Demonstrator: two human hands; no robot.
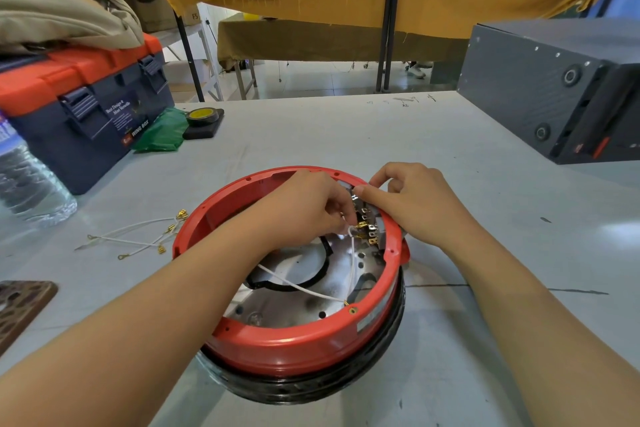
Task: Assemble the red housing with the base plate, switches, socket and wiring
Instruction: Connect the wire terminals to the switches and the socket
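A round red housing (277, 347) lies open side up on the grey table, with a shiny metal base plate (277, 308) inside it. Switches with brass terminals (367, 225) sit at its far right inner wall. My left hand (308, 204) reaches into the housing and pinches the end of a white wire (304, 289) at those terminals. My right hand (415, 201) rests on the rim beside them, thumb and forefinger holding the switch block from outside. The wire's other end lies on the near rim.
Several loose white wires with brass lugs (138, 236) lie left of the housing. A blue and orange toolbox (83, 114), a water bottle (27, 180), green plastic (162, 132) and a tape roll (202, 116) stand at the left. A dark grey box (554, 94) is at the right.
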